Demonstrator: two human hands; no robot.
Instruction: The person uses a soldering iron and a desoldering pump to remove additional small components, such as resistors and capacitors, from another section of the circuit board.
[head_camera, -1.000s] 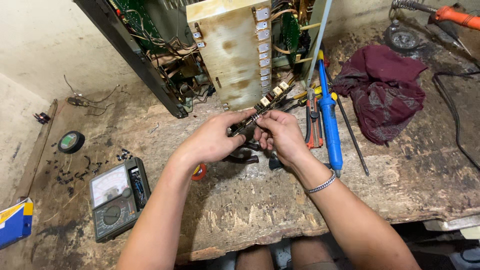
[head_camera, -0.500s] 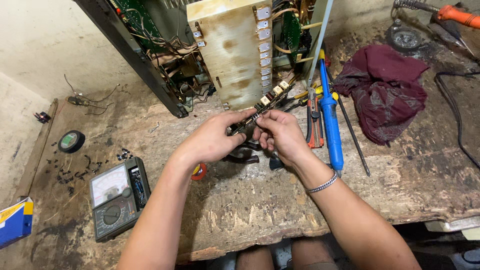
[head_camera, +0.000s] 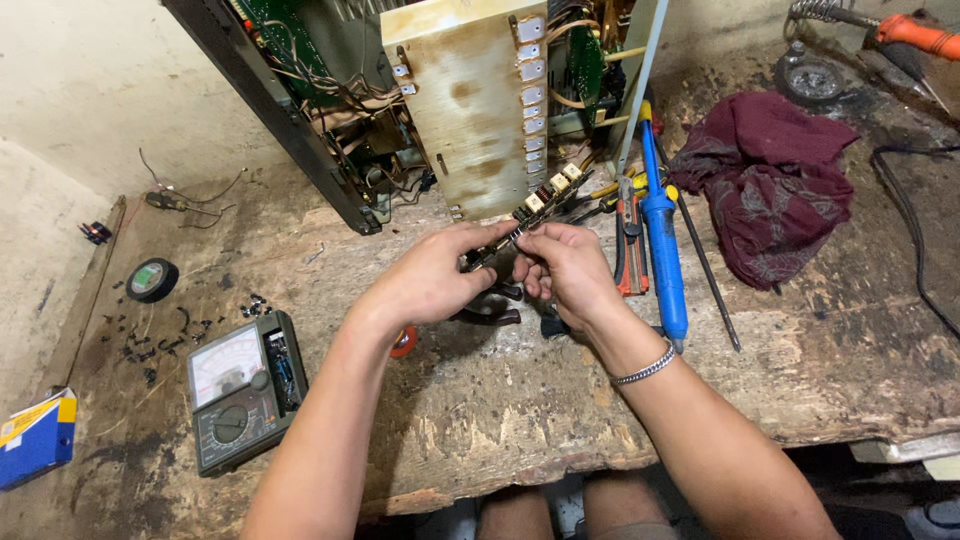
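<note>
My left hand (head_camera: 435, 280) and my right hand (head_camera: 568, 268) meet over the middle of the worn wooden bench (head_camera: 480, 420). Together they pinch a narrow strip-shaped circuit board (head_camera: 535, 205) with small pale square components along it; it points up and right toward an opened electronic chassis (head_camera: 470, 100). The left fingers grip its lower dark end, the right fingers hold it just above. A chain bracelet sits on my right wrist. Dark pliers handles (head_camera: 490, 310) lie under the hands.
An analogue multimeter (head_camera: 243, 388) lies front left, with a roll of black tape (head_camera: 152, 279) and small black bits beyond it. A blue screwdriver (head_camera: 664, 235), red-handled cutters (head_camera: 630, 250), a maroon rag (head_camera: 775, 170) and a black cable (head_camera: 915, 240) lie right. A blue box (head_camera: 35, 438) sits far left.
</note>
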